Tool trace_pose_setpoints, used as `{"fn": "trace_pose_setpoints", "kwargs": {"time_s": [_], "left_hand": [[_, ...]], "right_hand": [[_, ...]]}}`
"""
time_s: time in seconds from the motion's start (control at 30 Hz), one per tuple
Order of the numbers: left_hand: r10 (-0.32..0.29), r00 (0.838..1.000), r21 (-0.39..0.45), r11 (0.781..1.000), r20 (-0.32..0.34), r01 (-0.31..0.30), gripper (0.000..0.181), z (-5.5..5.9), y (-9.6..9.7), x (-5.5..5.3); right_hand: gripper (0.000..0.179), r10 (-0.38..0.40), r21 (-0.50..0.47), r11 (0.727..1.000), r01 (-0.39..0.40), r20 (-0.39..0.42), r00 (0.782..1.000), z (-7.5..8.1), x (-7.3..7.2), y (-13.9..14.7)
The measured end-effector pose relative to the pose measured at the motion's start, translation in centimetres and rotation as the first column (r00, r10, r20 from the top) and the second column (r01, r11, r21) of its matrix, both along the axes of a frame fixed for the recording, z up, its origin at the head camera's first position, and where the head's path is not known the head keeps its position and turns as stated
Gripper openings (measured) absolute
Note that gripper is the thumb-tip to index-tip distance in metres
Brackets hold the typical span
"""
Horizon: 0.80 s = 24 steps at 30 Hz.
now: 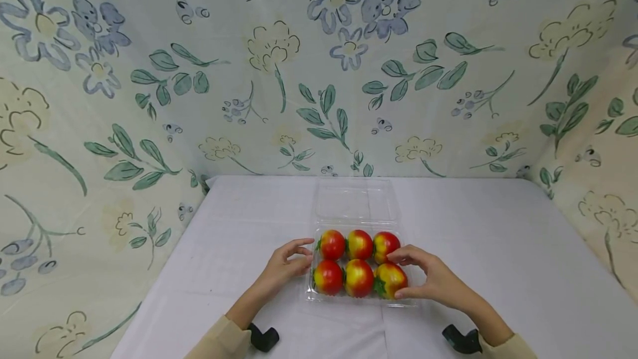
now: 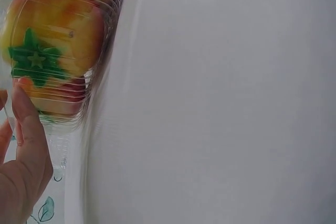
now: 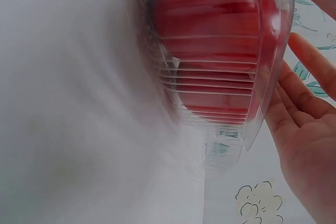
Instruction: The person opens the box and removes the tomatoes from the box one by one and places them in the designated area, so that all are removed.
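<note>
A clear plastic clamshell box (image 1: 359,302) lies on the table, its lid (image 1: 356,201) folded back. Several red-and-yellow tomatoes with green leafy tops fill it in two rows. My right hand (image 1: 438,284) reaches over the box's right side. Its curved fingers and thumb lie about the near right tomato (image 1: 392,280), fingertips just by the far right tomato (image 1: 386,245). At the left wall, my left hand (image 1: 284,263) rests its loosely bent fingers against the box. Through that wall, the left wrist view shows a tomato (image 2: 79,30) with its green top.
White cloth covers the table (image 1: 249,209). A flowered curtain (image 1: 224,71) hangs behind it and at both sides. Small black pieces (image 1: 264,339) sit by both wrists, below the beige sleeves (image 1: 219,342).
</note>
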<state>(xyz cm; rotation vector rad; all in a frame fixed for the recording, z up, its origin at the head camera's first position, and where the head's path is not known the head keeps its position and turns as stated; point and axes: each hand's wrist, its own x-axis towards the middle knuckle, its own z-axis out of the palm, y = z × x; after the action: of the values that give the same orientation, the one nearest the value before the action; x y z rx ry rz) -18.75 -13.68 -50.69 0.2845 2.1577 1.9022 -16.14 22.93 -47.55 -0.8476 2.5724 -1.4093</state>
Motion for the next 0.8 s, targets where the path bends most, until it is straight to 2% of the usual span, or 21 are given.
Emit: {"fn": "trace_pose_setpoints", "kwargs": {"time_s": [0.4,0.8], "left_hand": [[-0.020,1.000,0.015,1.000,0.007,0.020,0.047,-0.26,-0.26,-0.22],[-0.005,0.999,0.030,1.000,0.045,0.004,0.048,-0.06,-0.08,-0.15]], "right_hand": [[0.063,0.034,0.069,0.997,-0.034,-0.002,0.999,0.04,-0.28,0.18],[0.064,0.073,0.085,0.993,-0.076,0.040,0.997,0.32,-0.34,0.30]]}}
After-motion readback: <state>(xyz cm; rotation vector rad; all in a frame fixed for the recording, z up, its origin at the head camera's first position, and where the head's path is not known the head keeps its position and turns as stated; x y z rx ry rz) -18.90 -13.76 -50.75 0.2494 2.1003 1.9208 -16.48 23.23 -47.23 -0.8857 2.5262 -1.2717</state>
